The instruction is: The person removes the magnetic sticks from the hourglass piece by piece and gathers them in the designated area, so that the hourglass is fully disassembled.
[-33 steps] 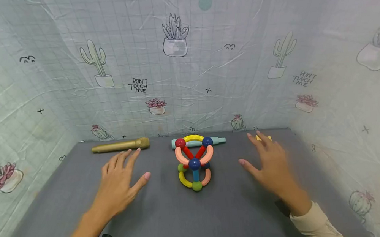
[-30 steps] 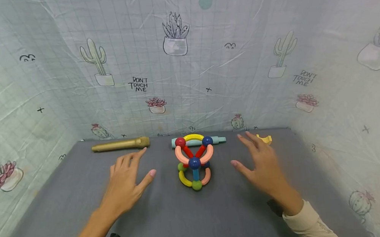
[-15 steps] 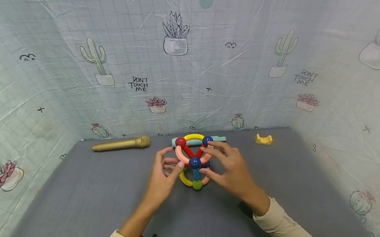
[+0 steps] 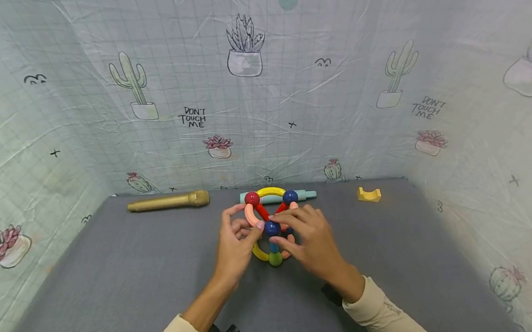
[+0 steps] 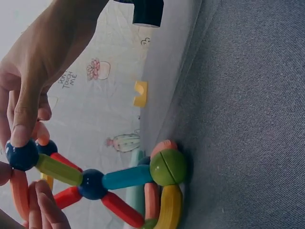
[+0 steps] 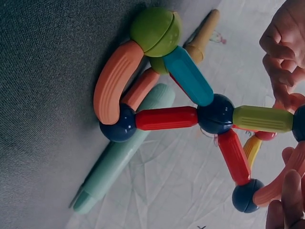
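Head view: grey tabletop (image 4: 285, 314) is stretching before you, cactus-print cloth (image 4: 261, 113) hanging at back & sides; gold mic (image 4: 168, 201) is lying back L, teal stick (image 4: 305, 195) behind the toy, yellow block (image 4: 368, 194) back R. Ball-&-rod toy (image 4: 272, 229) is standing table ctr, btwn your hands; L hand (image 4: 235, 248) is pinching its L pink arc (image 4: 251, 215), R hand (image 4: 316, 241) pinching it at front navy ball, forearms angling inward. L wrist view: your R thumb (image 5: 26, 114) is pressing the navy ball. R wrist view: green ball (image 6: 156, 31) is resting on table, your R fingers (image 6: 291, 198) lying by R pink arc (image 6: 274, 191).
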The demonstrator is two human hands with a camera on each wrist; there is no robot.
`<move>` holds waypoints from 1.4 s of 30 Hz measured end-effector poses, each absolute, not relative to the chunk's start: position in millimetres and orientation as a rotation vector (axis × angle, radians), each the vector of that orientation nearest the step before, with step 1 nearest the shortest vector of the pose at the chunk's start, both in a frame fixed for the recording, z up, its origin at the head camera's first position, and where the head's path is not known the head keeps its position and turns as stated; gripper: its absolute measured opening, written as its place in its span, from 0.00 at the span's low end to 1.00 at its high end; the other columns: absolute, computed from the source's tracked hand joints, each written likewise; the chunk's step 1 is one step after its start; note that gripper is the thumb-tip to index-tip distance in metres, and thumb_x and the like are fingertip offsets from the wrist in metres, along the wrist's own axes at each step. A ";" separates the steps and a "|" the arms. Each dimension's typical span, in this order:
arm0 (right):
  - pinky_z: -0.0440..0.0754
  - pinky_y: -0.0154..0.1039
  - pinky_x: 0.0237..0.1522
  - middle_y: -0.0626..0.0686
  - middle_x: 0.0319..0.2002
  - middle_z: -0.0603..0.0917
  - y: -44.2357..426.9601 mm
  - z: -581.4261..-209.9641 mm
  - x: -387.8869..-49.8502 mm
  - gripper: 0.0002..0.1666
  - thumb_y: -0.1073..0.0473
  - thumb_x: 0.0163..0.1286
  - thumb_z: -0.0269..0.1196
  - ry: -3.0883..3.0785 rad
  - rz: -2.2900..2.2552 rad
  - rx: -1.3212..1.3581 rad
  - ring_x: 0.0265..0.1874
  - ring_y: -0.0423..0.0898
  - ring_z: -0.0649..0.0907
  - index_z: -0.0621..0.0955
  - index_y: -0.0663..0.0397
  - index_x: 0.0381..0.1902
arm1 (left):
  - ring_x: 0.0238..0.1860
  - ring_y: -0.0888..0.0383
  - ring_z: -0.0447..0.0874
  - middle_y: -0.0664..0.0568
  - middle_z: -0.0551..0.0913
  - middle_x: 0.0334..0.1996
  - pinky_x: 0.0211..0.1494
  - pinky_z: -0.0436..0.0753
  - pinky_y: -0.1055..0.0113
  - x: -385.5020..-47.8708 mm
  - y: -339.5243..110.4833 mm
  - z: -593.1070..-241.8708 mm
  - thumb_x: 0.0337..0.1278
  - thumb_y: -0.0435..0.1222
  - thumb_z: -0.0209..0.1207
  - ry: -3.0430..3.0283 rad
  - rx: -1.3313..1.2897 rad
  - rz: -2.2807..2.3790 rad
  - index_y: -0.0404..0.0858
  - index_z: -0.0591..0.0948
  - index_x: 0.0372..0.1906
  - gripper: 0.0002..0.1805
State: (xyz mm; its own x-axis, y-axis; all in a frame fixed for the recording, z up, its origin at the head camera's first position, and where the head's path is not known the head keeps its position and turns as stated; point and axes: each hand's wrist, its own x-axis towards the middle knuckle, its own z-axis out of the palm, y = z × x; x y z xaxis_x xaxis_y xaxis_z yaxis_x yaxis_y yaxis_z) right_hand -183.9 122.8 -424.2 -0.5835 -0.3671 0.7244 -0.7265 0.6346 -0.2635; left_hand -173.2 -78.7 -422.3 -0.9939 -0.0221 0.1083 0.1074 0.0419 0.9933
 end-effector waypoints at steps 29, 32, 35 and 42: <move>0.67 0.38 0.38 0.45 0.41 0.89 122.1 -423.5 -183.9 0.26 0.46 0.59 0.81 -2.269 0.758 0.845 0.35 0.41 0.73 0.90 0.45 0.54 | 0.27 0.56 0.77 0.50 0.77 0.29 0.39 0.81 0.66 -199.0 -121.7 -416.8 0.71 0.33 0.65 -2.480 -0.275 -2.050 0.46 0.70 0.69 0.27; 0.67 0.38 0.38 0.45 0.41 0.89 121.9 -423.3 -183.8 0.26 0.46 0.59 0.81 -2.274 0.754 0.843 0.34 0.42 0.72 0.90 0.45 0.54 | 0.27 0.56 0.77 0.49 0.78 0.30 0.35 0.80 0.66 -202.0 -131.6 -412.2 0.72 0.34 0.65 -2.572 -0.391 -2.014 0.45 0.72 0.69 0.25; 0.67 0.38 0.38 0.45 0.41 0.89 121.7 -423.3 -183.6 0.26 0.46 0.59 0.81 -2.278 0.750 0.835 0.35 0.42 0.72 0.90 0.46 0.54 | 0.29 0.55 0.79 0.48 0.81 0.34 0.35 0.79 0.66 -202.3 -138.8 -409.9 0.74 0.38 0.65 -2.647 -0.446 -2.002 0.45 0.73 0.70 0.24; 0.68 0.38 0.38 0.45 0.41 0.89 122.2 -422.8 -183.5 0.26 0.46 0.58 0.82 -2.276 0.753 0.827 0.35 0.42 0.73 0.90 0.46 0.54 | 0.43 0.47 0.88 0.46 0.91 0.48 0.43 0.84 0.59 -195.0 -156.9 -418.4 0.75 0.41 0.65 -2.717 -0.363 -1.999 0.46 0.74 0.72 0.25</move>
State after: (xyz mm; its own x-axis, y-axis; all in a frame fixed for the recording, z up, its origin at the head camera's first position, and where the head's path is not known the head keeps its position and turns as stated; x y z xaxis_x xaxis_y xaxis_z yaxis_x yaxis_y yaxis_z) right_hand -183.5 122.2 -422.8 -0.6280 -0.3645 0.6876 -0.7026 0.6454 -0.2995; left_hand -195.0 -156.9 -418.4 -0.9460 0.3154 -0.0748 0.0224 0.2939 0.9556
